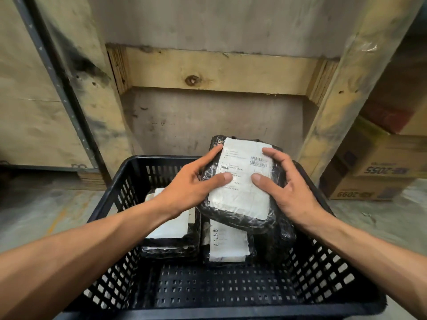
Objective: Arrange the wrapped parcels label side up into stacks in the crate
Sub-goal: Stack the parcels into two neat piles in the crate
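A black-wrapped parcel [242,192] with a white label facing up is held above the far right part of the black perforated crate [129,179]. My left hand [191,183] grips its left edge, thumb on the label. On its right edge sits my right hand [288,188], thumb also on the label. Inside the crate, a stack of black parcels [171,229] with a white label on top stands at the far left, partly hidden by my left wrist. Another parcel [228,243] with its label up lies to the right, under the held one.
A wooden pallet structure [217,70] and a grey wall stand right behind the crate. Cardboard boxes [379,167] are stacked on the floor at the right. A dark metal rack post [62,88] leans at the left. The near half of the crate floor shows bare.
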`<move>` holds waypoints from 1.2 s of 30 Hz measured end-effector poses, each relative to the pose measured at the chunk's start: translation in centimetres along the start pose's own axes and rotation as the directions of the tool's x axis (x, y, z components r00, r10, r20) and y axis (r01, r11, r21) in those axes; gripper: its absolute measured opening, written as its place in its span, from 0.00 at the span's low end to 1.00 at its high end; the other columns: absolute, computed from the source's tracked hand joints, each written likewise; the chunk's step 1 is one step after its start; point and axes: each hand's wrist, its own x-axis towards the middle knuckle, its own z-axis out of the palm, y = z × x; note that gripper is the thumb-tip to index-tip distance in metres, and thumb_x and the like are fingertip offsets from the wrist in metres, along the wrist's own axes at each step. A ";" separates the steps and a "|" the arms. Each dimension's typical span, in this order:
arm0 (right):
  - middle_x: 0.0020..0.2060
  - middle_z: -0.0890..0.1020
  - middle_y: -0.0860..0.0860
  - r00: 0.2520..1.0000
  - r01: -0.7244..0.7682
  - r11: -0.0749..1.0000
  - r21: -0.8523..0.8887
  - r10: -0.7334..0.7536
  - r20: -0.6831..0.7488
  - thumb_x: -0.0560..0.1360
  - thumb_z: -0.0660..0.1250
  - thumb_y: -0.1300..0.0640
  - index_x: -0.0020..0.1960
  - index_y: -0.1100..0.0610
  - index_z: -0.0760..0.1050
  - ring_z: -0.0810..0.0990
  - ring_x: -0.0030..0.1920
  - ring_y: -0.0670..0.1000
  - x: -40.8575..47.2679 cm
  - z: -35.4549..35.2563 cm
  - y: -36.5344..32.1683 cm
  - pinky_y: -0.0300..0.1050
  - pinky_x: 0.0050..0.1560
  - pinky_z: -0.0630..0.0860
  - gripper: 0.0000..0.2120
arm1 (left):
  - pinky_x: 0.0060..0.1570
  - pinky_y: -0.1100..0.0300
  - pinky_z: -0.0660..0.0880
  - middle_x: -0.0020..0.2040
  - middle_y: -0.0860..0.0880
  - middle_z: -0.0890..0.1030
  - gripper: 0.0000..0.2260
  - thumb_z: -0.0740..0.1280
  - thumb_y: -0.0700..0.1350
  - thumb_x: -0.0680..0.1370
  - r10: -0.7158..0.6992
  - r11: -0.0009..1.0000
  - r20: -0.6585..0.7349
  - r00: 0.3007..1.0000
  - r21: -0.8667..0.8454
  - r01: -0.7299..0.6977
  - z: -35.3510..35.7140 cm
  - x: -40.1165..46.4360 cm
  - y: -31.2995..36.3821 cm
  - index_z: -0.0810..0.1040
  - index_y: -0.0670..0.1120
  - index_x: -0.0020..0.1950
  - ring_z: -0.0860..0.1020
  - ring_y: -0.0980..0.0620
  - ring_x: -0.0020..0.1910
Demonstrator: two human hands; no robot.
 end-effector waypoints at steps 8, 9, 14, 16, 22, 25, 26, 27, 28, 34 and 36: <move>0.60 0.77 0.22 0.946 -0.235 0.927 -0.292 0.287 0.150 0.69 0.78 0.35 0.76 0.27 0.56 0.77 0.61 0.28 -2.0 -1.4 2.4 0.27 0.54 0.77 0.43 | 0.44 0.63 0.82 0.58 0.57 0.86 0.32 0.74 0.42 0.78 -0.183 0.974 -0.200 0.962 -0.172 0.150 2.3 -0.6 -3.7 0.66 0.54 0.79 0.87 0.52 0.53; 0.60 0.76 0.21 0.943 -0.238 0.923 -0.303 0.295 0.156 0.69 0.78 0.35 0.76 0.28 0.57 0.77 0.61 0.28 -2.0 -1.7 2.6 0.27 0.54 0.77 0.43 | 0.45 0.63 0.82 0.58 0.59 0.86 0.32 0.74 0.42 0.78 -0.186 0.976 -0.187 0.965 -0.151 0.159 2.5 -0.6 -3.8 0.66 0.54 0.79 0.86 0.53 0.53; 0.63 0.75 0.29 0.913 -0.293 0.879 -0.377 0.374 0.164 0.69 0.80 0.40 0.77 0.30 0.59 0.78 0.58 0.28 -2.2 -3.0 3.4 0.26 0.52 0.77 0.44 | 0.60 0.66 0.77 0.60 0.68 0.79 0.48 0.79 0.52 0.71 -0.304 0.933 -0.008 0.953 0.198 0.299 3.4 -0.9 -4.2 0.52 0.58 0.83 0.81 0.66 0.57; 0.61 0.75 0.30 0.891 -0.316 0.841 -0.439 0.422 0.168 0.70 0.80 0.44 0.76 0.32 0.61 0.78 0.55 0.27 -2.2 -3.1 3.8 0.25 0.47 0.76 0.42 | 0.70 0.57 0.71 0.64 0.64 0.78 0.52 0.80 0.52 0.71 -0.380 0.897 0.014 0.925 0.248 0.365 3.8 -1.2 -5.4 0.47 0.57 0.83 0.79 0.60 0.64; 0.58 0.74 0.37 0.808 -0.340 0.698 -0.631 0.560 0.182 0.71 0.82 0.50 0.78 0.41 0.57 0.77 0.52 0.35 -1.4 -2.8 5.6 0.23 0.42 0.73 0.46 | 0.67 0.60 0.69 0.66 0.59 0.78 0.52 0.79 0.47 0.72 -0.483 0.829 -0.030 0.875 0.308 0.467 5.0 -2.2 -8.1 0.45 0.52 0.84 0.75 0.56 0.64; 0.58 0.75 0.45 0.760 -0.328 0.590 -0.738 0.628 0.165 0.73 0.79 0.48 0.80 0.42 0.51 0.78 0.50 0.41 -0.5 -1.8 6.4 0.30 0.42 0.71 0.47 | 0.65 0.61 0.71 0.62 0.58 0.78 0.50 0.79 0.42 0.73 -0.517 0.799 -0.073 0.853 0.315 0.512 4.9 -2.1 -8.7 0.48 0.51 0.84 0.76 0.54 0.63; 0.57 0.75 0.46 0.742 -0.327 0.555 -0.765 0.652 0.156 0.74 0.78 0.48 0.80 0.43 0.49 0.78 0.49 0.42 -0.3 -1.4 6.8 0.32 0.42 0.71 0.48 | 0.66 0.59 0.71 0.66 0.55 0.77 0.50 0.78 0.41 0.73 -0.526 0.788 -0.094 0.845 0.321 0.526 4.9 -1.9 -8.8 0.47 0.50 0.84 0.76 0.52 0.63; 0.57 0.75 0.48 0.729 -0.324 0.527 -0.786 0.668 0.148 0.75 0.77 0.49 0.81 0.44 0.46 0.78 0.49 0.45 -0.1 -1.0 7.2 0.34 0.42 0.71 0.48 | 0.65 0.59 0.72 0.70 0.51 0.76 0.50 0.77 0.39 0.74 -0.534 0.773 -0.118 0.837 0.333 0.540 5.1 -1.7 -8.7 0.46 0.50 0.84 0.76 0.51 0.64; 0.57 0.76 0.49 0.720 -0.326 0.506 -0.799 0.680 0.136 0.76 0.76 0.49 0.81 0.45 0.45 0.79 0.49 0.47 0.1 -0.7 7.6 0.36 0.42 0.72 0.48 | 0.64 0.58 0.74 0.71 0.49 0.75 0.50 0.76 0.38 0.74 -0.538 0.756 -0.145 0.830 0.353 0.551 5.3 -1.5 -8.6 0.45 0.49 0.84 0.76 0.49 0.64; 0.69 0.75 0.56 0.688 -0.314 0.453 -0.834 0.714 0.129 0.79 0.73 0.50 0.83 0.50 0.39 0.79 0.61 0.55 0.5 -0.2 9.6 0.51 0.67 0.75 0.49 | 0.69 0.46 0.73 0.74 0.40 0.71 0.45 0.73 0.35 0.77 -0.544 0.672 -0.244 0.803 0.446 0.591 6.5 -0.1 -9.1 0.48 0.50 0.84 0.77 0.40 0.66; 0.74 0.73 0.57 0.667 -0.285 0.437 -0.854 0.730 0.151 0.80 0.71 0.48 0.83 0.49 0.36 0.78 0.63 0.56 0.4 -0.1 10.3 0.53 0.69 0.73 0.49 | 0.68 0.45 0.74 0.73 0.38 0.69 0.44 0.72 0.37 0.78 -0.573 0.617 -0.247 0.782 0.498 0.610 6.7 0.2 -9.4 0.46 0.51 0.84 0.77 0.38 0.65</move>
